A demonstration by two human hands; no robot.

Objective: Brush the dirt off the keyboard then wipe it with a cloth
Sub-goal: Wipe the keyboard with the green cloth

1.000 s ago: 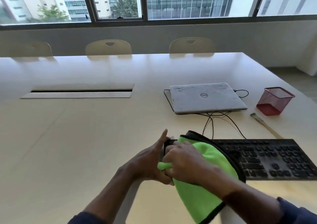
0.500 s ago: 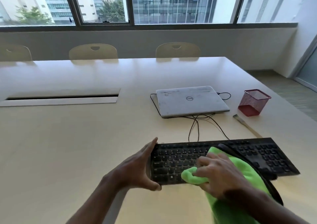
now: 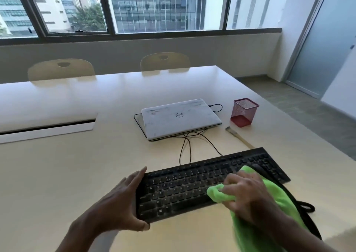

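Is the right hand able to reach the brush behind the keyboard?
Probably yes. The brush lies just past the keyboard, and nothing tall stands between. But the right hand grips the cloth, so it would have to let go first.

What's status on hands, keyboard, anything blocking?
Left hand open, straight fingers bracing black plastic keyboard's left end. Right hand gripping bunched green cloth on the mid keys. Nothing blocking; pale-handled brush lies on table behind keyboard.
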